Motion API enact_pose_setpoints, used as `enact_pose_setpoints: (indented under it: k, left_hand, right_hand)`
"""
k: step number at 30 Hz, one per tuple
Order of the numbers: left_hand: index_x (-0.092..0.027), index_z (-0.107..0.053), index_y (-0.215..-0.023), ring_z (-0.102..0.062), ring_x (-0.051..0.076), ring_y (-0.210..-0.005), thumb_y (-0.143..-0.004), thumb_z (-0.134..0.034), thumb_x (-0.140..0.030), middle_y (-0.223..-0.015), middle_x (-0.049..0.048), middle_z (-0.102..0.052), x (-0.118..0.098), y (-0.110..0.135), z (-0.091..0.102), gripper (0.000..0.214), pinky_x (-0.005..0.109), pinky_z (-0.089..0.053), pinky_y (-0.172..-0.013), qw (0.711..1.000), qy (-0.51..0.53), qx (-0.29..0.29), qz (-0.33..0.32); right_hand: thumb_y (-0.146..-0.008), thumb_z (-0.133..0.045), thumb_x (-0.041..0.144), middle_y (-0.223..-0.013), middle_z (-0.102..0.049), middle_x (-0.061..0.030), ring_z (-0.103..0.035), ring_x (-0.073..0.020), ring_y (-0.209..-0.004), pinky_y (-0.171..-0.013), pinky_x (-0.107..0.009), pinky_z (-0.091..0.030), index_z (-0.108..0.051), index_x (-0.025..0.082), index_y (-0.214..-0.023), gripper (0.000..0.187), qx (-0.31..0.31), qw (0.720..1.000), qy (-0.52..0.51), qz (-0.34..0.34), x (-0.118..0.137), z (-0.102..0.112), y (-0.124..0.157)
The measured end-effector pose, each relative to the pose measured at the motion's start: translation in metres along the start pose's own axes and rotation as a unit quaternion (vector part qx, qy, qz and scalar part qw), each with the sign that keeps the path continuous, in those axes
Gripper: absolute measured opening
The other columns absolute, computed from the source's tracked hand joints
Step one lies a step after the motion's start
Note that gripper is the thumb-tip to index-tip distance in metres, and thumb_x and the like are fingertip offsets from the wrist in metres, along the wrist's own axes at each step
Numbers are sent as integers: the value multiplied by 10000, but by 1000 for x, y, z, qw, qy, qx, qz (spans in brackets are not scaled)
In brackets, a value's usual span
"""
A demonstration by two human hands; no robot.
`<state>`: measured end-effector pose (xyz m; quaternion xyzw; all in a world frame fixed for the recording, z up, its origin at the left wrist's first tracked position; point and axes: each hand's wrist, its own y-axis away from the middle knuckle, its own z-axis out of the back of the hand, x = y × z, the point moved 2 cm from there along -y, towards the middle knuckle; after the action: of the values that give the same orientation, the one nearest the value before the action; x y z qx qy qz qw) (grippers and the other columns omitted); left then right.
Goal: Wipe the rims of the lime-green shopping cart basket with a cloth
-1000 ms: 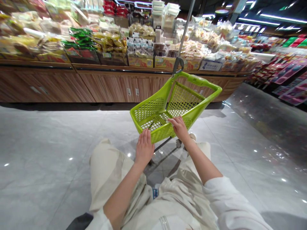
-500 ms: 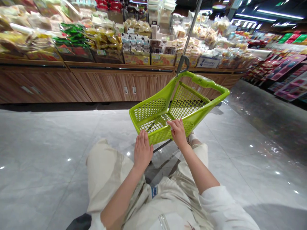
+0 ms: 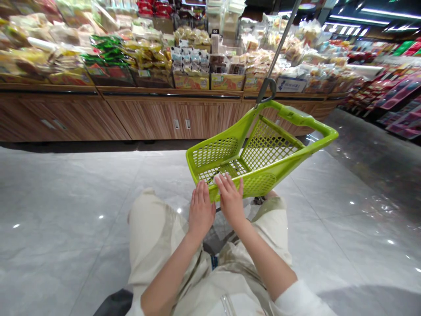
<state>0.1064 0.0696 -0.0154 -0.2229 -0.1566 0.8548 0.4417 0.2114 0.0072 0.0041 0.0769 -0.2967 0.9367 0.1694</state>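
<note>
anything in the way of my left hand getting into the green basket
Yes, the near wall of the green plastic basket: the left hand sits on its outer side, below the rim. The right hand lies over that same rim, right beside the left hand.

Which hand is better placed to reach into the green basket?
Right, probably. The right hand has its fingers over the near rim of the lime-green plastic basket, tips toward the inside. The left hand sits lower, by the basket's near corner, its fingers not over the rim.
</note>
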Motion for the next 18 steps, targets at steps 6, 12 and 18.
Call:
enact_pose_setpoints:
  k: [6,12,18]
  left_hand:
    - [-47,-93,-1537,-257,314,-1486,-872,-486,-161,-1565,243,-320,-5,3,2,780,504,-316,-1187,1000,-9,14,0]
    - [-38,-122,-1536,-225,308,-1497,-893,-477,-190,-1585,239,-283,-9,2,2,750,505,-300,-1193,1000,-9,14,5]
    - [-48,-146,-1534,-240,300,-1493,-829,-510,-122,-1577,231,-311,-7,3,2,797,495,-311,-1190,1000,-8,17,10]
  right_hand:
    - [-868,-421,72,-1473,-526,-39,-319,-233,-1468,-1186,-633,62,-418,326,-1461,645,21,998,45,26,-29,16,3]
    - [-832,-399,57,-1467,-528,-81,-301,-282,-1474,-1177,-667,-1,-393,279,-1488,692,-80,989,69,-104,-61,28,3]
    - [-865,-411,72,-1508,-482,-49,-303,-203,-1476,-1211,-568,60,-358,295,-1500,675,39,997,32,60,7,1,11]
